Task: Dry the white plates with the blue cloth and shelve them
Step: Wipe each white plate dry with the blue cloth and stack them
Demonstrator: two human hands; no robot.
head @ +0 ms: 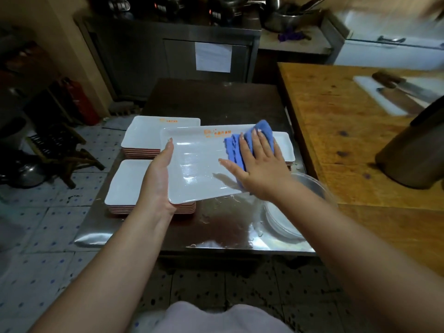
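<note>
The left hand (159, 179) gripped the wet white plate (204, 164) by its left edge. The right hand (260, 164), fingers spread flat, pressed the blue cloth (249, 138) on its right side; wiping leftward looked wise.

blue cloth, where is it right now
In the head view the blue cloth lies right of centre, pressed by the right hand onto the far right part of the white plate that the left hand holds.

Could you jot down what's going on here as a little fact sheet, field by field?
Activity: wiping a white plate dry
Left hand: holds the plate's left edge from underneath
Right hand: presses the blue cloth flat on the plate
Plate state: wet, droplets visible
Stacks: three stacks of plates on the metal table
Nearby: clear bowl
</note>
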